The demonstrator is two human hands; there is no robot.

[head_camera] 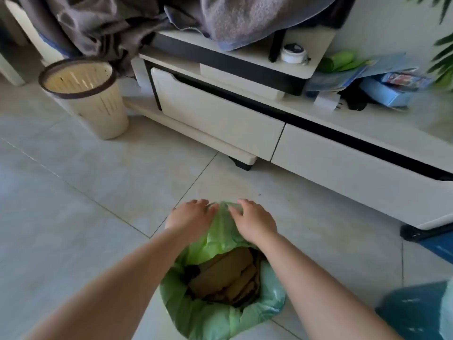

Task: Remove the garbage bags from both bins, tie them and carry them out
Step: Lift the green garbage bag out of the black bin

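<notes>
Left hand and right hand pinched the green bag's far rim; its open mouth lay nearer

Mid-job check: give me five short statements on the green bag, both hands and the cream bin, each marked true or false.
1. Both hands, left hand and right hand, pinch the far edge of the thin green plastic garbage bag. True.
2. The green bag is already tied shut. False: its mouth gapes open, showing brown cardboard pieces.
3. The cream slotted plastic bin with a dark rim has a bag in it. False: no liner shows inside it.
4. That cream bin stands on the tiled floor beside the white low cabinet. True.
5. The cabinet drawers hang open. False: both fronts are closed.
</notes>
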